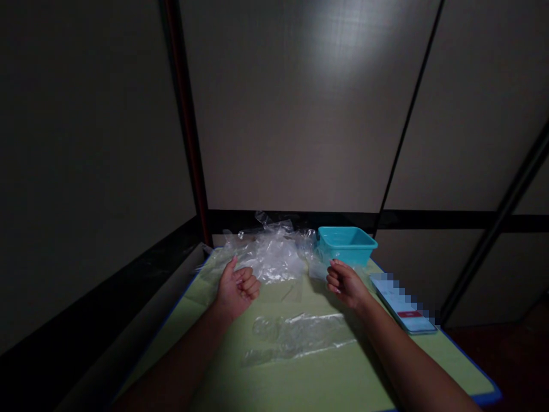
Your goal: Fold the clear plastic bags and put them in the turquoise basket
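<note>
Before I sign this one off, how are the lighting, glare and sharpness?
Head view: dim overall, darkest at left; soft glare on the upper wall panel, bright glints on the crumpled clear plastic. Head view: left hand and right hand discernible; pixelated blocks hide one edge of the flat light-blue item.

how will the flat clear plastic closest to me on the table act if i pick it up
The plastic is probably floppy, since it lies flat and wrinkled on the table. It's likely very light: it looks thin, with the green top showing through. Its glossy shine suggests it may feel slippery.
</note>
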A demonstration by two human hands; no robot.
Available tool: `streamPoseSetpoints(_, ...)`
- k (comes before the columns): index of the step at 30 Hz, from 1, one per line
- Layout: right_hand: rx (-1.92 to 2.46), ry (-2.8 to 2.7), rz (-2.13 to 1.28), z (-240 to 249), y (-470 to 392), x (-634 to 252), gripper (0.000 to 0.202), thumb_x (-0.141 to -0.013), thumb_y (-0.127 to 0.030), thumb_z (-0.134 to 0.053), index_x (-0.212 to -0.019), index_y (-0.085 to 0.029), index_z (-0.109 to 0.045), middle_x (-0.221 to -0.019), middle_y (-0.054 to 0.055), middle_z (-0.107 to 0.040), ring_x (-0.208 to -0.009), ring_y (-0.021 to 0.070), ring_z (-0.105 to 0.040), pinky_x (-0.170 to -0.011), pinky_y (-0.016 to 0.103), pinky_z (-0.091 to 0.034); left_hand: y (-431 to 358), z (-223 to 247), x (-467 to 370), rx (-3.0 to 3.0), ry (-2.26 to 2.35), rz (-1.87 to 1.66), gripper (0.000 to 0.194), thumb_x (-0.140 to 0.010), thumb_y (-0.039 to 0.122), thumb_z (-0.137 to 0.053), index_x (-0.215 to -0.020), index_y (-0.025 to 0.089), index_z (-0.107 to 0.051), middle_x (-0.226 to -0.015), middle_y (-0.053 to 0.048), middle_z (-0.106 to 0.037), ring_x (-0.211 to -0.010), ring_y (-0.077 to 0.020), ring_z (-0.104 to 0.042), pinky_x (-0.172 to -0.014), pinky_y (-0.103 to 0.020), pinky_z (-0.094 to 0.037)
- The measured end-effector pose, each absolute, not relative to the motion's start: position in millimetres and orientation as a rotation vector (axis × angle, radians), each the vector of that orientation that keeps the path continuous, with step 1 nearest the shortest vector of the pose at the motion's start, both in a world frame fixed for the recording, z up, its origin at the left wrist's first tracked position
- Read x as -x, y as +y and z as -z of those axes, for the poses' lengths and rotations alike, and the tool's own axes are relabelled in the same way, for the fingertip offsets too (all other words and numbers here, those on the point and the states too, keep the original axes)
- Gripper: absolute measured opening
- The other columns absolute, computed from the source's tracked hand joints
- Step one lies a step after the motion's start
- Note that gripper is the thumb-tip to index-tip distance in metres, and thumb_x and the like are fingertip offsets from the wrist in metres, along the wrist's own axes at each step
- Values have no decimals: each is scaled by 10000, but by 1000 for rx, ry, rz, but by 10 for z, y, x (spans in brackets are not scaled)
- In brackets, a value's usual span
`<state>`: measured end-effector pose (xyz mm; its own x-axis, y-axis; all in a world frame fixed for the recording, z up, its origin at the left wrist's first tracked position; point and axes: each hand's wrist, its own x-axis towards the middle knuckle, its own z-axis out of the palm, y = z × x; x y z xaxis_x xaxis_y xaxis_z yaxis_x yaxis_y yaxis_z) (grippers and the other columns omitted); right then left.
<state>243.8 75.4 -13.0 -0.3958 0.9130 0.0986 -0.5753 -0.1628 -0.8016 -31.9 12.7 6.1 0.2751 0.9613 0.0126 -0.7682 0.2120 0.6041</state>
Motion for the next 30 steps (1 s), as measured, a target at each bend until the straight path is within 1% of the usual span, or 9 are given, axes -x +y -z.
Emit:
streamPoseSetpoints(7, 514, -998, -1817, 107, 694, -2406, 439, -688, -282, -671, -652, -224, -238, -459, -115, -208, -367, 45, -132, -355, 194, -82, 103, -77, 319, -582, 430, -1225, 544, -842, 542, -315, -431, 200, -212, -351, 66, -192, -302, -75, -257, -334, -196, -223)
streamPoseSetpoints(15, 488, -986, -1802, 104, 706, -2442, 393, -705, -282, -664, -675, -224, -276, -467, -113, -202, -374, 48, -133, -362, 198, -79, 109, -101, 345, -583, 421, -1212, 556, -850, 562, -248, -428, 199, -223, -362, 63, -186, -306, -76, -246, -334, -194, -227)
streamPoseSetpoints(18, 491, -993, -1794, 80, 695, -2443, 405, -701, -295, -665, -668, -224, -268, -465, -113, -193, -374, 51, -124, -362, 201, -82, 77, -97, 315, -676, 405, -1069, 584, -836, 603, -216, -414, 200, -225, -366, 58, -194, -305, -75, -250, -339, -199, -231)
streamPoseSetpoints(21, 482, -999, -1788, 61, 694, -2450, 427, -701, -307, -664, -656, -221, -248, -463, -113, -186, -377, 49, -114, -365, 199, -79, 26, -66, 265, -785, 384, -822, 606, -825, 628, -196, -398, 199, -234, -365, 56, -199, -290, -64, -204, -328, -197, -192)
streamPoseSetpoints(23, 469, -993, -1796, 58, 703, -2454, 430, -700, -314, -663, -657, -221, -245, -464, -114, -189, -378, 47, -113, -364, 196, -73, -1, -45, 252, -830, 377, -721, 620, -811, 651, -186, -390, 199, -225, -357, 56, -194, -280, -52, -158, -320, -194, -167)
streamPoseSetpoints(27, 433, -970, -1845, 72, 718, -2439, 407, -708, -310, -659, -671, -222, -264, -469, -118, -194, -374, 42, -108, -357, 192, -62, -25, -60, 305, -854, 366, -736, 651, -774, 713, -118, -376, 199, -154, -321, 69, -122, -254, -33, -68, -294, -182, -113)
streamPoseSetpoints(30, 390, -982, -1883, 83, 716, -2428, 403, -721, -286, -651, -665, -220, -257, -468, -116, -198, -375, 40, -118, -360, 188, -60, -36, -110, 343, -841, 357, -836, 660, -762, 722, -60, -369, 197, -133, -309, 65, -99, -254, -40, -62, -289, -186, -100)
